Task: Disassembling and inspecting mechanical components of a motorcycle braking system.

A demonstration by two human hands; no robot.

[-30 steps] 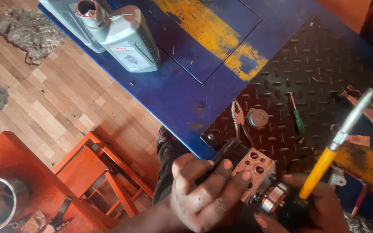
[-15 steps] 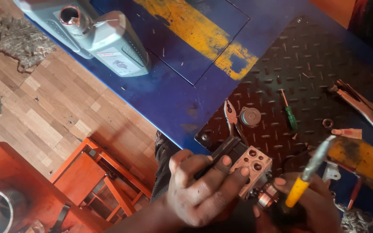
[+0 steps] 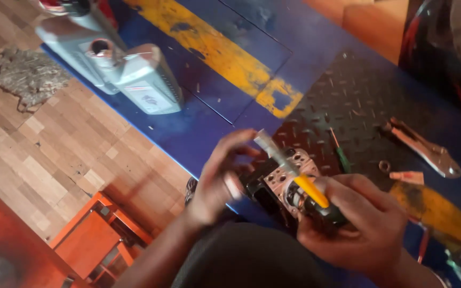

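Note:
My right hand [image 3: 366, 226] grips a screwdriver with a yellow and black handle [image 3: 310, 191]. Its metal shaft [image 3: 270, 146] slants up and to the left across a metal block with round holes [image 3: 279, 178]. The block is held at the near edge of the blue table [image 3: 198, 128]. My left hand [image 3: 220, 178] is blurred. It holds the block's left, black side with its fingers curled up towards the shaft's tip.
A grey plastic jug [image 3: 134, 74] lies at the table's left end. On the dark tread plate [image 3: 358, 101] lie a green screwdriver [image 3: 342, 157], a washer [image 3: 384, 166] and locking pliers [image 3: 428, 152]. An orange stool [image 3: 94, 237] stands below on the wooden floor [image 3: 54, 144].
The screwdriver has swung from pointing up and right to lying across the block, tip to the left. My left hand's fingers have lifted towards the tip. The view has shifted.

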